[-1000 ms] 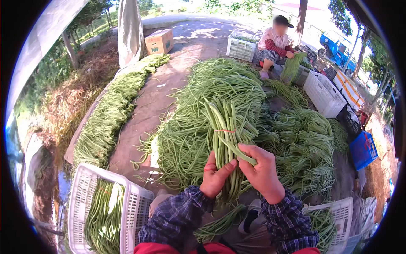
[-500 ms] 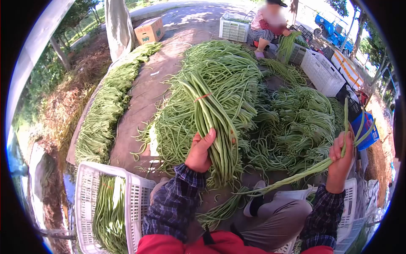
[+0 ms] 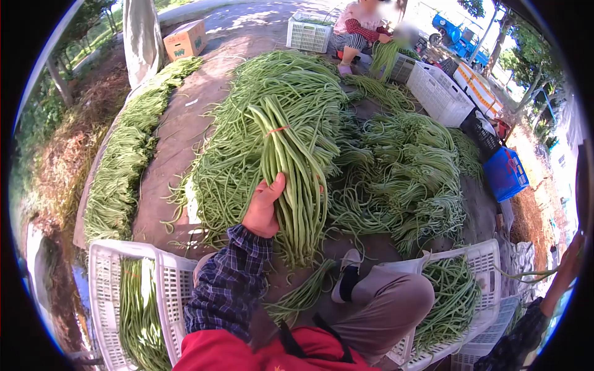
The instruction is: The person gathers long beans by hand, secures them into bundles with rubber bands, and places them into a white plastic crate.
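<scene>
My left hand (image 3: 263, 209) is wrapped round a bundle of long green beans (image 3: 296, 204), tied near its upper end with a red band (image 3: 278, 129). The bundle hangs tilted over a big heap of loose long beans (image 3: 247, 86). At the far right edge, in shadow, is my right hand (image 3: 570, 263), partly cut off. A few long beans (image 3: 529, 276) trail leftward from its fingers. Below it, at the lower right, a white crate (image 3: 492, 266) holds loose beans. Banded beans lie in another white crate (image 3: 176, 263) at the lower left.
A row of beans (image 3: 114, 167) lines the mat's left side. More beans (image 3: 414, 161) lie right of the heap. A person (image 3: 356, 28) handles beans at the back, near white crates (image 3: 439, 93). A blue crate (image 3: 506, 176) and a cardboard box (image 3: 185, 40) stand at the sides.
My right hand has swung out to the far right edge with the thin beans. My left hand still holds the banded bundle. The view has turned right, so the scene sits further left.
</scene>
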